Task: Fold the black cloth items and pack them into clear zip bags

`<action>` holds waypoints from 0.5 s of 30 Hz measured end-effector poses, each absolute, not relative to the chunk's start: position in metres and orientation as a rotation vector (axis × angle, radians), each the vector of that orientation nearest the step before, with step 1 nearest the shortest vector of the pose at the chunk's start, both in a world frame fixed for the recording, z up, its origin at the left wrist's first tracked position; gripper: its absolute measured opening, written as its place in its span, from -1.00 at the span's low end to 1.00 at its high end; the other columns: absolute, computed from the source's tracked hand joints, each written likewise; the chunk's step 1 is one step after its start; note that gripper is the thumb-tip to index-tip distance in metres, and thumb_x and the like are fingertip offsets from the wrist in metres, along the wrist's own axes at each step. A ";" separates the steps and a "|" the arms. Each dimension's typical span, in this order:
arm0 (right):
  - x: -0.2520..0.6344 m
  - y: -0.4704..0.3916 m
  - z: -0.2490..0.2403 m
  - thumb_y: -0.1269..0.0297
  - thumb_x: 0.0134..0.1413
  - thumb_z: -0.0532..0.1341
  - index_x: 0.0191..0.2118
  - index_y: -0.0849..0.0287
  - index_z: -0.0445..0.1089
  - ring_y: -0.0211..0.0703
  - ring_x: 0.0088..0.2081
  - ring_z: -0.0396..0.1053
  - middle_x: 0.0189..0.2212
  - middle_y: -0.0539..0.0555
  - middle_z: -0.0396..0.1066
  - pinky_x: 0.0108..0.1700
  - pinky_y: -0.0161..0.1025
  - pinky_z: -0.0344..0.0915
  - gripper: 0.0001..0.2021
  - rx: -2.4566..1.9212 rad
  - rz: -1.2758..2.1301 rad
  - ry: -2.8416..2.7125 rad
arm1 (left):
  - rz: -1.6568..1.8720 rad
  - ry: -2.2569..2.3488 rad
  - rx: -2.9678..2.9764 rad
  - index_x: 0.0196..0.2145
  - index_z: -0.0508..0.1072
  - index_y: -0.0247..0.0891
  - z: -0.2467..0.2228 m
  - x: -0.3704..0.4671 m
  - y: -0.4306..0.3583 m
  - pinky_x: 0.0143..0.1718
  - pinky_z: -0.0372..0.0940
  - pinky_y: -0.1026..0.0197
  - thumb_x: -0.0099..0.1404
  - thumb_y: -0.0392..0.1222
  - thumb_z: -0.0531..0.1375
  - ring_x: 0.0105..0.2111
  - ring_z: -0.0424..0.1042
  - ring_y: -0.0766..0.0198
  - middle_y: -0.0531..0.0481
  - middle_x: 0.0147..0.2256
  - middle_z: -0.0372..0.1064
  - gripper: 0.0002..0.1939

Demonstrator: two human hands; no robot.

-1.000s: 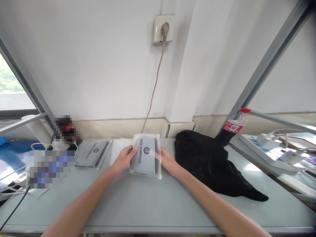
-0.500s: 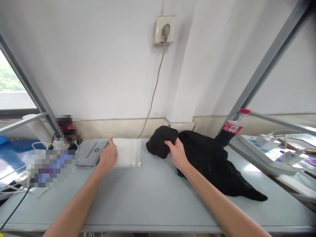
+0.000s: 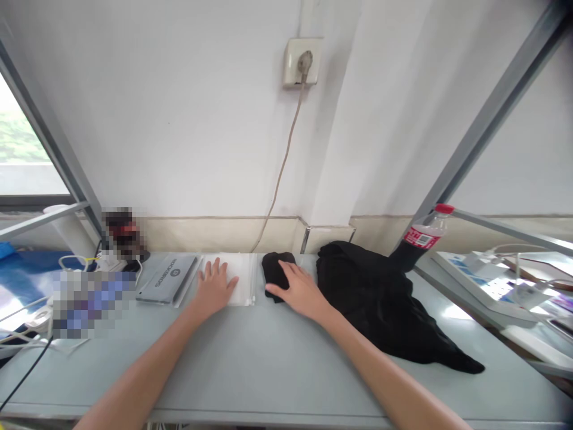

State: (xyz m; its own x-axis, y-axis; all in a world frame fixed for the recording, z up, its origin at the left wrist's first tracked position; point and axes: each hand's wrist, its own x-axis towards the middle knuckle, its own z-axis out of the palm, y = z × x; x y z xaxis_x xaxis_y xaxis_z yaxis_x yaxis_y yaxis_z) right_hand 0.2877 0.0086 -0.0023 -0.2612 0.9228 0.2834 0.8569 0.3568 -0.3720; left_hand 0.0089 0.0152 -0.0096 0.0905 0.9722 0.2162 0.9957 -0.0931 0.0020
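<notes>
black cloth (image 3: 274,272) under the right of the spread hands (image 3: 303,291), clear bags (image 3: 245,280) under the left (image 3: 215,291)!

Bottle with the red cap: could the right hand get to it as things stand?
Probably yes. The right hand is spread open over the small black bundle, gripping nothing. The large black cloth lies between it and the bottle, but low, leaving the cap and label uncovered.
</notes>
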 end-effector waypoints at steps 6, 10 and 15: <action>0.289 0.009 0.003 0.06 0.44 0.01 0.31 0.14 0.41 0.25 0.41 0.16 0.34 0.21 0.34 0.44 0.24 -0.03 -0.49 -1.397 0.478 -2.175 | -0.202 -2.060 -2.291 0.49 0.05 -0.38 -0.021 0.006 0.020 0.33 -0.08 -0.55 0.57 0.09 -0.07 0.45 -0.16 -0.50 -0.40 0.49 -0.17 -0.30; 0.299 0.017 0.019 -0.10 0.45 -0.08 0.15 0.13 0.50 0.10 -0.04 0.55 -0.09 0.15 0.63 0.04 0.02 0.46 -0.43 -1.236 0.842 -1.767 | -0.368 -1.854 -2.317 0.41 0.20 -0.32 -0.008 0.008 0.018 0.36 -0.16 -0.56 0.52 -0.20 -0.03 0.48 -0.17 -0.39 -0.34 0.48 -0.08 -0.44; 0.316 0.027 0.021 0.03 0.33 0.10 0.00 0.19 0.52 0.16 -0.12 0.50 -0.20 0.23 0.55 -0.06 -0.01 0.40 -0.60 -1.589 0.493 -1.523 | -0.630 -1.504 -2.726 0.20 0.38 -0.13 0.005 0.015 0.011 0.42 -0.02 -0.33 0.53 -0.27 -0.09 0.39 0.15 0.00 -0.12 0.35 0.25 -0.58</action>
